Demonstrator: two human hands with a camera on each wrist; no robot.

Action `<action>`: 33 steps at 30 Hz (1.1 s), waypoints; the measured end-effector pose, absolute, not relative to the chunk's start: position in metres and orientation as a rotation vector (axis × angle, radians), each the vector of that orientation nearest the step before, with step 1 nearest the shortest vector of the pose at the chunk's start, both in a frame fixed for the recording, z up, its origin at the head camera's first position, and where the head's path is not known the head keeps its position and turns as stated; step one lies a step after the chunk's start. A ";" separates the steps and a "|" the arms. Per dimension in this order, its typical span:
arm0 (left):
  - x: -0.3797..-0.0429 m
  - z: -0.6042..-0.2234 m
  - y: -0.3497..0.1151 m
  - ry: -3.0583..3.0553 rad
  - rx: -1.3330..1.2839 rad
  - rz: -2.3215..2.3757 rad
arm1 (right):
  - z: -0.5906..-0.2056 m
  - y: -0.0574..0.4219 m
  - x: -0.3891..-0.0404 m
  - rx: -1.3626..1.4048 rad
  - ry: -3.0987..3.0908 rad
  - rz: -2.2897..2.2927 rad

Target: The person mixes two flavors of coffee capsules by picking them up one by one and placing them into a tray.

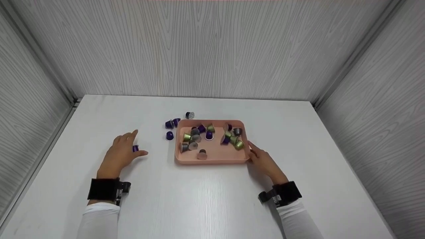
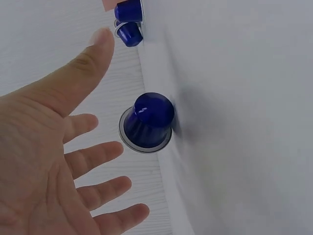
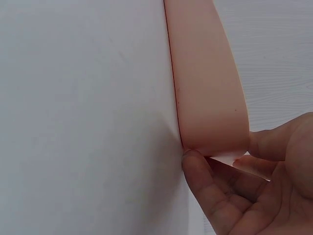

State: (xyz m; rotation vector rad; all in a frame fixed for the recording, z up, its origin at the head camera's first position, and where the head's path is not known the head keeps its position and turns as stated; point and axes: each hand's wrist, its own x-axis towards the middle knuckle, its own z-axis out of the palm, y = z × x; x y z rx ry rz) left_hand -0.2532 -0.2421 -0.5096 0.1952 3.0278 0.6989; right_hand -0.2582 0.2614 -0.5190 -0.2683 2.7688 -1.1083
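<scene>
Beside a blue-purple coffee capsule (image 1: 135, 148), my left hand (image 1: 121, 151) is spread, thumb and fingers straight. In the left wrist view that capsule (image 2: 149, 120) sits on the table in front of the palm, apart from the fingers. A pink tray (image 1: 212, 161) holds several green, grey and purple capsules. My right hand (image 1: 264, 161) grips the tray's near right corner. The right wrist view shows its fingertips at the lower edge of the tray (image 3: 208, 83) and another digit against the side; part of the grip is hidden.
Left of the tray, several purple capsules lie loose, among them one near its left wall (image 1: 169, 135) and a pair (image 1: 169, 124) further back. Another capsule (image 1: 190, 115) is behind the tray. Grey wood-grain panels (image 1: 212, 49) enclose the white table (image 1: 199, 199) at the back and sides.
</scene>
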 end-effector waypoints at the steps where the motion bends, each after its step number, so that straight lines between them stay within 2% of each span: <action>1: -0.252 -0.510 -0.242 3.020 0.179 0.706 | -0.519 0.261 -0.258 -0.266 2.768 -1.103; 15: -0.243 -0.513 -0.247 2.999 0.102 0.684 | -0.518 0.263 -0.258 -0.309 2.785 -1.092; 33: -0.240 -0.509 -0.246 2.982 0.168 0.724 | -0.519 0.263 -0.258 -0.289 2.764 -1.125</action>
